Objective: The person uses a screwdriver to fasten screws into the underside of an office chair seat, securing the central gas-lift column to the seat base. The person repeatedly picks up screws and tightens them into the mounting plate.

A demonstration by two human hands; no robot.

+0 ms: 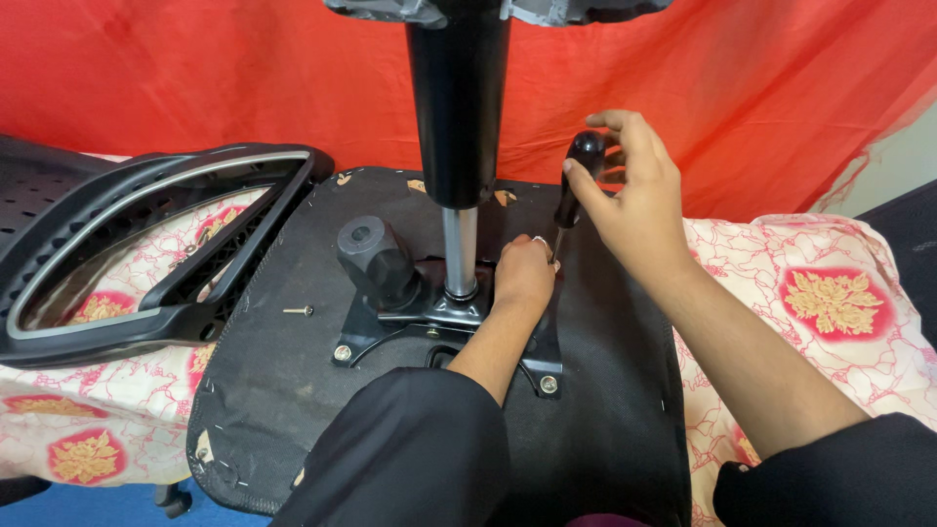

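Screwdriver (576, 185) upright, handle pinched in right hand (639, 210) fingers; left hand (525, 275) fingers curled at its tip.

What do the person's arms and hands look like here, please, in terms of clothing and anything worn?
Both forearms are bare below loose black sleeves pushed up near the elbows. The left hand and right hand wear no gloves. A small pale spot on a left finger may be a ring; unclear.

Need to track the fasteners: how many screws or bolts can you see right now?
3. One loose screw on the seat underside, left of the mounting plate; bolts at its front-left and front-right corners. Hands may hide others.
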